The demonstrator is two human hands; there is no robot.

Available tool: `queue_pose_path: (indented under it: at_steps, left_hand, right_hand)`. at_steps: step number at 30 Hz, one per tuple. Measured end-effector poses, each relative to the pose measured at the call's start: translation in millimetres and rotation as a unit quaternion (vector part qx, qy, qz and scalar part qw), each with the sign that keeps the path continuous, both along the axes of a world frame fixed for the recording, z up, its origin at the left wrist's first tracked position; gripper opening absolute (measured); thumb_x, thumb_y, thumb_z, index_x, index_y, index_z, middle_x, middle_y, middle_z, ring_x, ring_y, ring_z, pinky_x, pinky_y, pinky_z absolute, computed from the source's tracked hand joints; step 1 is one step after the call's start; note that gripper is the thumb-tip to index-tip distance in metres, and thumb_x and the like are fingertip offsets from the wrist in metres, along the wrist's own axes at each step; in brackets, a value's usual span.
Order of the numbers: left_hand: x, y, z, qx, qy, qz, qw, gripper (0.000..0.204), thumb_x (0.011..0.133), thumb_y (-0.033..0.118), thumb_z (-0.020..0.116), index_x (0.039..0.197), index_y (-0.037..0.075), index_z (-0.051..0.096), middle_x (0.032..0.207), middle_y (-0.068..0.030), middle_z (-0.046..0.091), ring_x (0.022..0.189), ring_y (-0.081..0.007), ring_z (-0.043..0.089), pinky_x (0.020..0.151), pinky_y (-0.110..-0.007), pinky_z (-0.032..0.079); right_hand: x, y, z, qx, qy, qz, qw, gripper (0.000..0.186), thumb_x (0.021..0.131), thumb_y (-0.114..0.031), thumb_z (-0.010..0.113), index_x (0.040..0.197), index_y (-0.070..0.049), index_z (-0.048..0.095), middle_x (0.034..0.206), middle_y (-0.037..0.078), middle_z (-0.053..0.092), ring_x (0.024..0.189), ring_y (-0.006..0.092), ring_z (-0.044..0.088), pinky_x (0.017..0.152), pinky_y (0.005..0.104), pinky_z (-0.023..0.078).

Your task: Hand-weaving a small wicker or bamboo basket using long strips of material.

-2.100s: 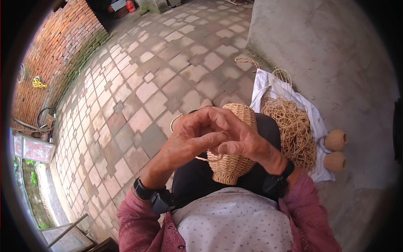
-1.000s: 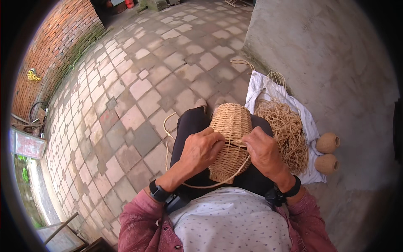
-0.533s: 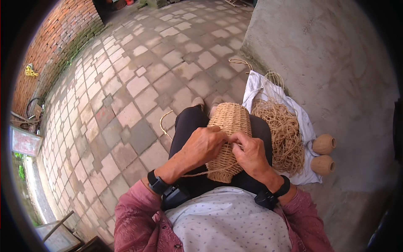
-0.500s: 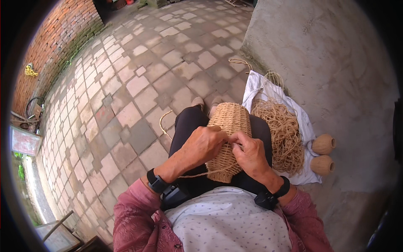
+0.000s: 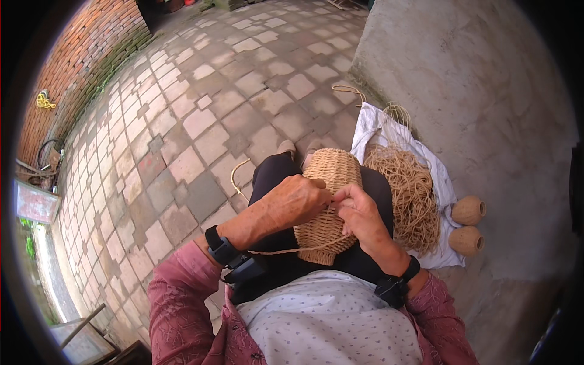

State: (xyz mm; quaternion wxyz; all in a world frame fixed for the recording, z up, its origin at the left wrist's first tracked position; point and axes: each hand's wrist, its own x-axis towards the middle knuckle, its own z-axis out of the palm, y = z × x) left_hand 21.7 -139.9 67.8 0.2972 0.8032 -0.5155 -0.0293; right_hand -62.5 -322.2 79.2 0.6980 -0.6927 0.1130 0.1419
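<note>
A tan woven basket (image 5: 331,164), narrow at its near end, lies lengthwise on my lap over dark trousers. My left hand (image 5: 304,198) is closed, its fingertips pressed to the basket's middle. Against them from the other side pinches my right hand (image 5: 363,213), also closed. Whatever sits between the fingertips is hidden. A straw cord (image 5: 286,251) crosses the basket's near part, running from beside my left wrist toward the underside of my right hand. Past my left knee curls a loose cord end (image 5: 233,173).
At my right, a white cloth sack (image 5: 447,182) carries a tangled heap of straw cord (image 5: 404,198). Two small round woven pots (image 5: 468,210) lie beside it on the concrete. Paving stones (image 5: 188,121) stretch ahead and left, up to a brick wall (image 5: 91,55).
My left forearm and elbow have swung outward to the left, and the left wrist turned slightly. The right hand has tilted, its lower fingers opening a little. The basket has barely shifted.
</note>
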Motion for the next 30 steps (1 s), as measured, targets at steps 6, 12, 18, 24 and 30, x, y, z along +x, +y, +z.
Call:
queue_pose_path:
  at_steps: [6, 12, 18, 24, 30]
  left_hand:
    - [-0.4, -2.4, 5.8, 0.028, -0.054, -0.022, 0.998, 0.008, 0.076, 0.007, 0.065, 0.073, 0.002, 0.059, 0.071, -0.0105, 0.058, 0.065, -0.0302, 0.063, 0.059, -0.04, 0.052]
    - [-1.7, -3.4, 3.8, 0.04, -0.051, -0.024, 0.998, 0.008, 0.073, 0.006, 0.064, 0.077, 0.002, 0.059, 0.072, -0.0115, 0.058, 0.065, -0.0306, 0.063, 0.058, -0.041, 0.05]
    - [2.5, 12.5, -1.1, -0.029, -0.033, 0.016, 0.999, 0.013, 0.074, 0.006, 0.063, 0.085, 0.0, 0.059, 0.073, -0.0128, 0.059, 0.061, -0.0291, 0.061, 0.058, -0.039, 0.051]
    - [-12.7, 51.9, -2.3, -0.203, 0.431, 0.241, 0.846, 0.01, 0.085, 0.008, 0.06, 0.094, 0.007, 0.057, 0.074, -0.0068, 0.06, 0.056, -0.0159, 0.059, 0.047, -0.03, 0.046]
    - [-17.4, 44.0, 2.4, -0.257, 0.475, 0.21, 0.815, 0.01, 0.085, 0.007, 0.058, 0.093, 0.007, 0.054, 0.068, -0.0041, 0.056, 0.055, -0.0133, 0.054, 0.05, -0.028, 0.043]
  right_hand:
    - [-1.8, -2.2, -1.4, 0.047, 0.008, -0.021, 0.999, 0.025, 0.083, 0.005, 0.047, 0.108, 0.001, 0.051, 0.092, 0.012, 0.061, 0.061, 0.0091, 0.053, 0.049, 0.0225, 0.047]
    - [-1.9, 2.2, -1.6, 0.073, -0.001, -0.039, 0.997, 0.025, 0.084, 0.004, 0.047, 0.108, 0.001, 0.05, 0.092, 0.01, 0.059, 0.059, 0.0081, 0.052, 0.047, 0.0218, 0.046]
    - [-8.8, -8.7, 21.1, -0.388, -0.349, -0.006, 0.853, 0.03, 0.081, 0.002, 0.059, 0.11, -0.001, 0.055, 0.101, 0.014, 0.061, 0.086, 0.0259, 0.061, 0.08, 0.0388, 0.051]
    - [-10.4, -76.8, 7.1, -0.353, -0.233, -0.135, 0.896, 0.019, 0.084, -0.001, 0.063, 0.104, -0.001, 0.061, 0.095, 0.012, 0.066, 0.089, 0.0213, 0.064, 0.081, 0.0333, 0.051]
    - [-9.3, -60.7, -21.3, -0.223, -0.211, -0.082, 0.948, 0.012, 0.087, -0.003, 0.062, 0.099, 0.0, 0.063, 0.089, 0.006, 0.068, 0.079, 0.0137, 0.063, 0.074, 0.0283, 0.051]
